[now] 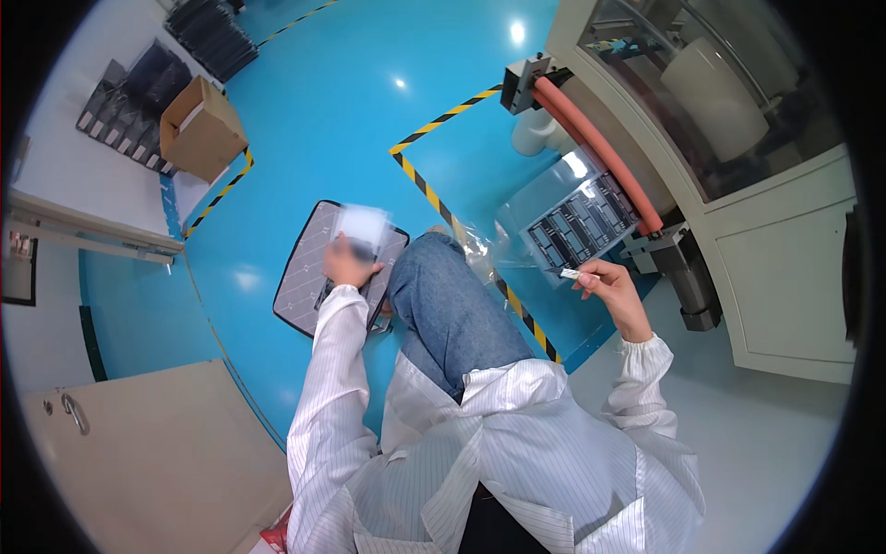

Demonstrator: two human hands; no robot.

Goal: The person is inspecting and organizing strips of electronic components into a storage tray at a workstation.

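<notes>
My left hand (346, 265) is over a grey patterned padded seat (300, 263) with a dark rim. It grips a whitish see-through plastic piece (364, 226), smeared by motion, with a dark patch near its lower end. My right hand (607, 284), off to the right, pinches a slim white tool (572, 274) with a dark tip, which looks like a craft knife. Just beyond that hand lies a clear-covered stack of sheets (583, 220) printed with dark rectangles, beside the machine. Crumpled clear film (477, 247) hangs near its left side.
A machine (784, 258) with a red padded bar (600, 148) fills the right side. Yellow and black tape (425, 180) marks the blue floor. A cardboard box (205, 129) and dark stacked packs (120, 120) stand far left. A door (148, 452) is near left.
</notes>
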